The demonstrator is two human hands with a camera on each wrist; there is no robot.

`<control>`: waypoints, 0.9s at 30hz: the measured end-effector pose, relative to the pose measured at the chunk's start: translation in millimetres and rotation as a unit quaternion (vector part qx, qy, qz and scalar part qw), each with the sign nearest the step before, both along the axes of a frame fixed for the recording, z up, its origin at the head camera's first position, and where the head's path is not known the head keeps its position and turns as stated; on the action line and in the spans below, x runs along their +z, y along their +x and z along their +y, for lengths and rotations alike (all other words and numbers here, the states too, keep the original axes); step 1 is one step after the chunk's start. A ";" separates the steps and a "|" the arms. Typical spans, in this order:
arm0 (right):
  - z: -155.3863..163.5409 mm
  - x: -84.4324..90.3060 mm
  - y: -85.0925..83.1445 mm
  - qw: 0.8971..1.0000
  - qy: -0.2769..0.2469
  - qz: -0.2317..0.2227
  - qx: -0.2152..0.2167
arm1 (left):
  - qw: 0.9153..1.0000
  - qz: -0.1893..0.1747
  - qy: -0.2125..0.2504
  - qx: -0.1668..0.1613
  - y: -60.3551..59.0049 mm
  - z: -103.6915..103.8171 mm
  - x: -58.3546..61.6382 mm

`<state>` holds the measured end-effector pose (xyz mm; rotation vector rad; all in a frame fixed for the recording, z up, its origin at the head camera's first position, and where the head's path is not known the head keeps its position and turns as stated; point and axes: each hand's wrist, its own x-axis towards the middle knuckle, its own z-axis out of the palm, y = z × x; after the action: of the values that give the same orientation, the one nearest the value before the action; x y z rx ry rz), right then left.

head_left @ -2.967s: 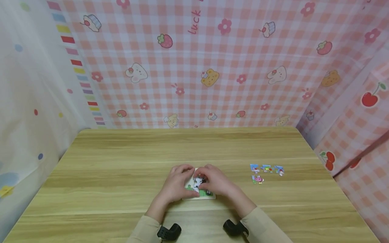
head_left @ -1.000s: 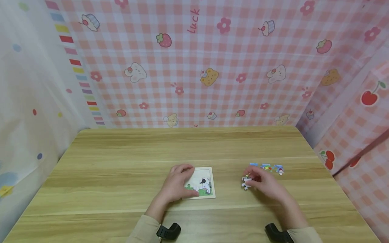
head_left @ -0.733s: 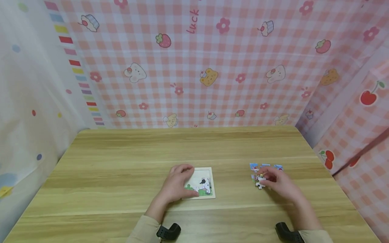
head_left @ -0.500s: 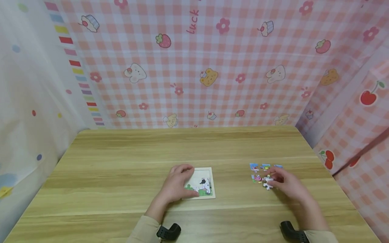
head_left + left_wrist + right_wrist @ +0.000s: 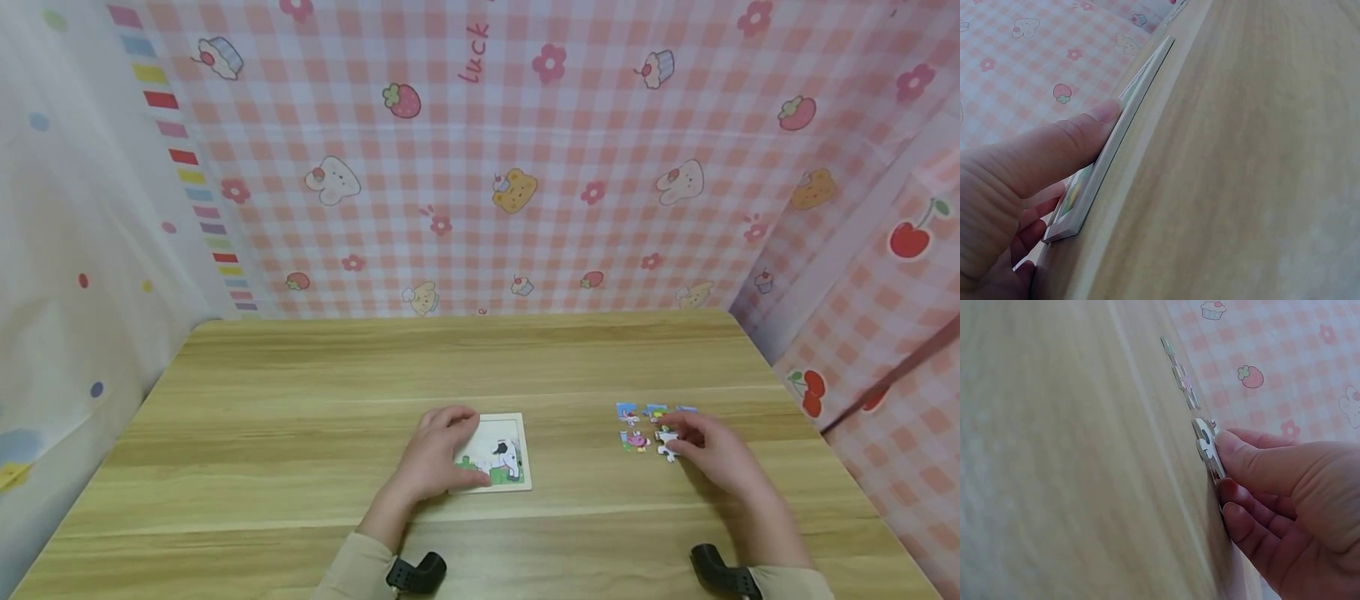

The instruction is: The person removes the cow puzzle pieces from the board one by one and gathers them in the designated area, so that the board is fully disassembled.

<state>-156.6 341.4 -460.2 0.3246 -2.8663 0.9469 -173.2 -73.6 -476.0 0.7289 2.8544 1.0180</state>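
My left hand grips the left side of a square puzzle board, thumb over the front edge and fingers towards the back. The board has a pale raised frame, and pieces with a black-and-white animal on green lie in its lower part. In the left wrist view the thumb presses on the frame. Over to the right, my right hand pinches a white jigsaw piece between thumb and fingers. This piece is low over the table, beside a pink figure piece, as the right wrist view shows too.
Behind the right hand lies a row of blue-topped jigsaw pieces, partly covered by the fingers. The wooden table ends at a pink checked cloth at the back, with cloths at both sides.
My right hand has left the board and moved right with the white jigsaw piece, past the pink figure piece, now slowing beside it. The left hand and board have stayed put.
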 end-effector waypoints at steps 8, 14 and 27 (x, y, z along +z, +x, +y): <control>-0.4 0.3 0.6 1.000 0.000 0.029 -0.001 | 1.000 -0.003 0.002 0.004 0.4 0.0 -0.2; -3.7 4.8 2.7 0.998 0.006 0.064 -0.008 | 1.000 -0.005 0.003 0.006 0.7 0.1 -0.7; -59.6 13.1 -7.7 0.990 -0.055 0.077 0.106 | 1.000 -0.003 0.001 0.006 0.4 0.0 -1.0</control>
<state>-164.3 281.8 -447.1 0.6702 -2.6655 1.0588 -172.8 -73.6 -477.0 0.7084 2.8576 1.0229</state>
